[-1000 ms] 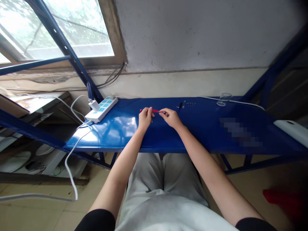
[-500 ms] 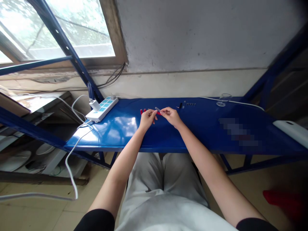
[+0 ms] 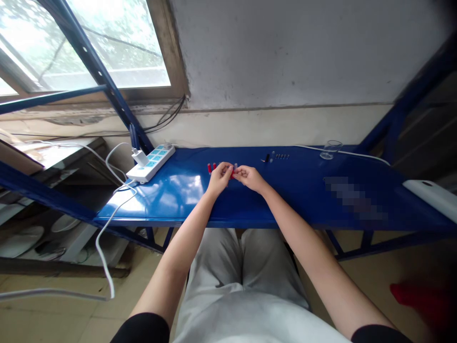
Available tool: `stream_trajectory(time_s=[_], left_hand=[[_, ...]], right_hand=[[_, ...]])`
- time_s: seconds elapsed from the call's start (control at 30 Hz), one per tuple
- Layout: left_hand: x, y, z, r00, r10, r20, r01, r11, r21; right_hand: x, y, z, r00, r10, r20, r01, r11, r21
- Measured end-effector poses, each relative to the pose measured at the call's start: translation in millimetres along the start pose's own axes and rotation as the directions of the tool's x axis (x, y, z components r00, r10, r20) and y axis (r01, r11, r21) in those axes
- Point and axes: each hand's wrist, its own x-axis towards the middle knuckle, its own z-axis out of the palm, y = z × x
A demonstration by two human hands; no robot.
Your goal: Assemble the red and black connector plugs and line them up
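Over the middle of the blue table (image 3: 285, 200), my left hand (image 3: 219, 178) and my right hand (image 3: 250, 177) meet, fingertips pinched together. Between them is a small red cylinder (image 3: 233, 175), mostly covered by the fingers. A small clear cap-like piece (image 3: 236, 166) shows upright just above the right fingertips; whether it is joined to the red cylinder I cannot tell. Just left of my left hand, two more red cylinders (image 3: 212, 166) with clear ends stand on the table, and the hand partly hides what is behind it.
A white power strip (image 3: 152, 163) lies at the table's left end. Toward the back right are a black piece (image 3: 267, 157), several small metal pins (image 3: 282, 156) and a clear cup (image 3: 330, 150). A white object (image 3: 432, 196) sits at the right edge.
The clear piece, slanted between both hands' fingertips before, now points upward. My right hand has lowered slightly and the fingertips have come closer together around the red cylinder.
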Motion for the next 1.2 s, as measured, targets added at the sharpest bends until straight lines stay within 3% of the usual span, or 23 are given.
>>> stream_trajectory(time_s=[0.4,0.63,0.77,1.0,1.2], left_hand=[[0,-3,-0.3,0.999,0.036,0.015,-0.036,0.999,0.041],[-1,-4,-1.4,0.997,0.056,-0.061,-0.044,0.981,0.19],[-1,-4,-2.8,0.994,0.074,-0.075,-0.05,0.957,0.285],[-2,-10,-3.4,0.999,0.041,0.034,-0.051,0.919,0.391],[-2,-7,-4.1,0.999,0.013,0.037,-0.028,0.905,0.424]], right_hand=[[-1,5,3,0.998,-0.06,-0.005,0.06,0.994,-0.093],[2,3,-4,0.973,-0.107,-0.205,0.062,0.975,-0.213],[7,4,-21,0.959,-0.076,-0.273,-0.002,0.961,-0.276],[8,11,-77,0.972,0.08,-0.22,-0.181,0.851,-0.492],[9,25,-110,0.92,0.211,-0.329,-0.37,0.74,-0.561]])
